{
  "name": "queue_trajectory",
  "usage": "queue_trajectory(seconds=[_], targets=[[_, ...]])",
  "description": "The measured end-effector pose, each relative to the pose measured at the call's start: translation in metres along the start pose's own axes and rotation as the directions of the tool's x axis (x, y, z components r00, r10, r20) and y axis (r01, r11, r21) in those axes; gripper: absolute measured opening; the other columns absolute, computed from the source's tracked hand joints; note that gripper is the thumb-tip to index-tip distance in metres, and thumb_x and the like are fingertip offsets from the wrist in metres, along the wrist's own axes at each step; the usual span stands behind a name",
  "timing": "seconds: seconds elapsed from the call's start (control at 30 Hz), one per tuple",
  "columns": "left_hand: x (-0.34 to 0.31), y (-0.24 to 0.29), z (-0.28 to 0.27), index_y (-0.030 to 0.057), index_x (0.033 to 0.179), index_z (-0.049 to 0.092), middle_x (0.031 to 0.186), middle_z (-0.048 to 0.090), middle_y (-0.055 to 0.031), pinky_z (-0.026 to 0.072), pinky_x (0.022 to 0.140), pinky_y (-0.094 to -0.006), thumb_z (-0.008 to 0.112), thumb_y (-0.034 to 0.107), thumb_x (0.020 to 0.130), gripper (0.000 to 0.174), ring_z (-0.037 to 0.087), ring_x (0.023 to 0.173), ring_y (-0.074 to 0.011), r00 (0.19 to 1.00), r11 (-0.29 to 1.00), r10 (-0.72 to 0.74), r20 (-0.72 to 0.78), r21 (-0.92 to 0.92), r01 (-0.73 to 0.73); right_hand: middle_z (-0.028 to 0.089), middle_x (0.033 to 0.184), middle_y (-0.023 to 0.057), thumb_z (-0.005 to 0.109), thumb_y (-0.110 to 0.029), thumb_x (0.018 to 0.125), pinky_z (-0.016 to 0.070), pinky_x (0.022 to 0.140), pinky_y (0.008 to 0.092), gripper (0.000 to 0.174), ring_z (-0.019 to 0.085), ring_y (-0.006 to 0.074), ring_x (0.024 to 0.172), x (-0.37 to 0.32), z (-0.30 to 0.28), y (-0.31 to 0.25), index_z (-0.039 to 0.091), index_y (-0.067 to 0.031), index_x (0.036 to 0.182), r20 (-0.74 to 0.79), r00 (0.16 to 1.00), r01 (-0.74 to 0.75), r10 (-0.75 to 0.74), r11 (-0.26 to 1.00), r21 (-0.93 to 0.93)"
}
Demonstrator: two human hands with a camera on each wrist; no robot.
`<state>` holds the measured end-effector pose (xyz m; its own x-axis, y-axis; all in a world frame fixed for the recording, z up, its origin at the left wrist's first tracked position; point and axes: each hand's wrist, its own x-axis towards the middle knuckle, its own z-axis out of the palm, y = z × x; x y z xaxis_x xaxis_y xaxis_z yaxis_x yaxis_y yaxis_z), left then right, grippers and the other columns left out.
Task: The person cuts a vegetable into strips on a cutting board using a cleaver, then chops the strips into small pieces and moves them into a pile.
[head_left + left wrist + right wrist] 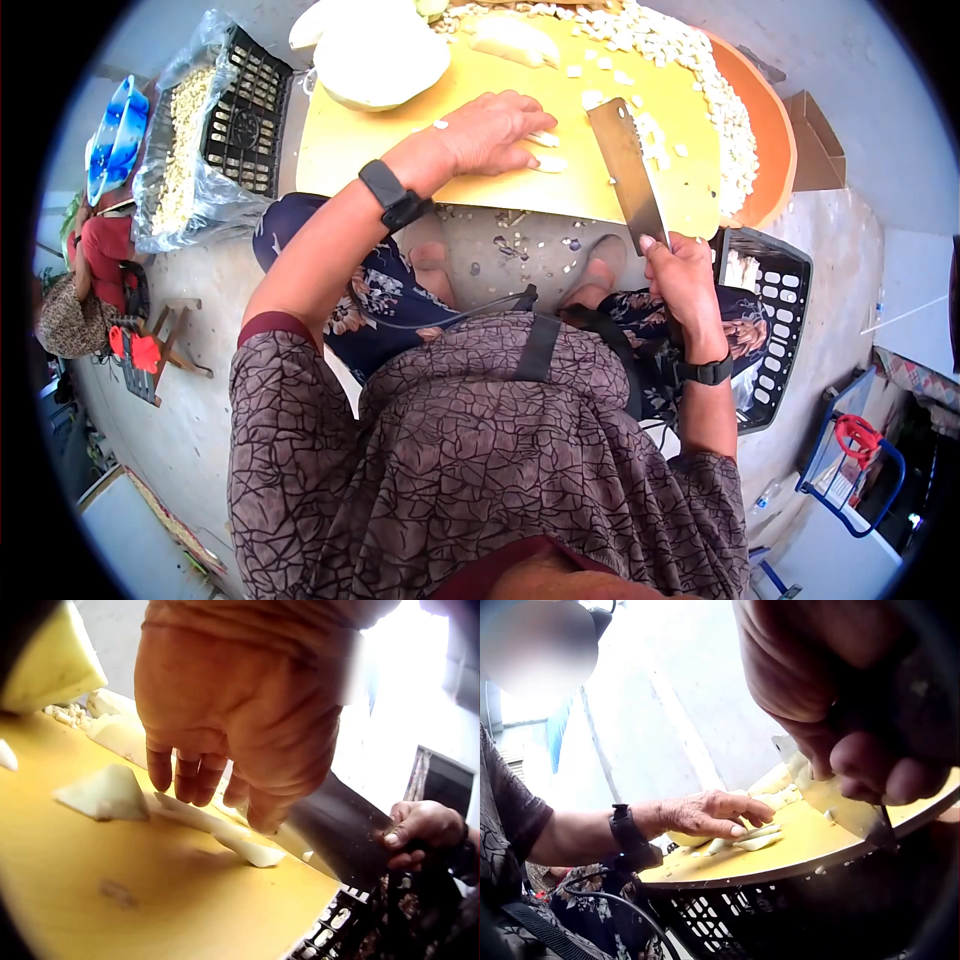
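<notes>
The left hand (490,135) is over a yellow board (390,150), its fingers slightly bent and touching pale vegetable strips (547,163). From the left wrist view, the strips (251,850) lie under and beside the fingertips of that hand (240,712), with a pale wedge (112,793) to the side. The right hand (683,280) grips the handle of a broad knife (628,170), whose blade lies over the board's right part, apart from the strips. In the right wrist view the curled fingers of the right hand (855,750) are above the blade (840,802).
A large pale vegetable (380,60) sits at the board's back left. Diced pieces (735,130) pile along the right edge, by an orange basin (775,150). Black crates stand left (245,120) and lower right (785,330). Another person (95,260) is at far left.
</notes>
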<state>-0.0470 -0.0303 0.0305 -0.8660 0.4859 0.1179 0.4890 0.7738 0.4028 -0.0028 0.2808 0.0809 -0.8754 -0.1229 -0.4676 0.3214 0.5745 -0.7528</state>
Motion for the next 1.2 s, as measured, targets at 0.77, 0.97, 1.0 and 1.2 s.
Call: queue_trajectory(seconds=[0.77, 0.97, 1.0, 1.2], targets=[[-0.008, 0.019, 0.023, 0.0053, 0.104, 0.062, 0.102, 0.057, -0.0131, 0.0473, 0.089, -0.0439, 0.074, 0.019, 0.078, 0.032, 0.057, 0.101, -0.0338, 0.979, 0.993, -0.121, -0.163, -0.034, 0.117, 0.052, 0.052, 0.0046, 0.065, -0.018, 0.091, 0.038, 0.048, 0.0344, 0.027, 0.044, 0.0117, 0.048, 0.009, 0.002, 0.002, 0.07, 0.009, 0.088, -0.02, 0.998, 0.057, -0.061, 0.985, -0.161], [-0.011, 0.0, 0.025, 0.0051, 0.107, 0.061, 0.104, 0.058, -0.0122, 0.047, 0.094, -0.0426, 0.069, 0.01, 0.079, 0.03, 0.057, 0.104, -0.0343, 0.989, 0.991, -0.085, -0.122, -0.109, 0.072, 0.052, 0.053, 0.0066, 0.065, -0.018, 0.091, 0.0395, 0.05, 0.0353, 0.028, 0.046, 0.0128, 0.05, 0.009, 0.002, 0.0, 0.069, 0.0093, 0.087, -0.029, 0.999, 0.022, -0.029, 0.98, -0.198], [-0.012, -0.003, 0.024, 0.0051, 0.108, 0.061, 0.105, 0.058, -0.012, 0.0472, 0.094, -0.0423, 0.068, 0.008, 0.08, 0.029, 0.057, 0.105, -0.0343, 0.991, 0.99, -0.064, -0.117, -0.133, 0.048, 0.053, 0.053, 0.0069, 0.065, -0.018, 0.091, 0.0399, 0.051, 0.0355, 0.028, 0.046, 0.013, 0.051, 0.01, 0.002, 0.002, 0.069, 0.0093, 0.087, -0.029, 0.999, 0.028, -0.034, 0.981, -0.193], [-0.014, -0.005, 0.021, 0.0045, 0.109, 0.061, 0.104, 0.058, -0.0127, 0.0493, 0.092, -0.0411, 0.062, 0.001, 0.081, 0.028, 0.058, 0.104, -0.0347, 0.986, 0.985, -0.088, -0.139, -0.157, 0.066, 0.056, 0.056, 0.0097, 0.065, -0.018, 0.091, 0.0428, 0.054, 0.0361, 0.028, 0.049, 0.0144, 0.053, 0.01, 0.004, 0.004, 0.07, 0.0093, 0.09, -0.023, 0.998, 0.05, -0.055, 0.979, -0.197]])
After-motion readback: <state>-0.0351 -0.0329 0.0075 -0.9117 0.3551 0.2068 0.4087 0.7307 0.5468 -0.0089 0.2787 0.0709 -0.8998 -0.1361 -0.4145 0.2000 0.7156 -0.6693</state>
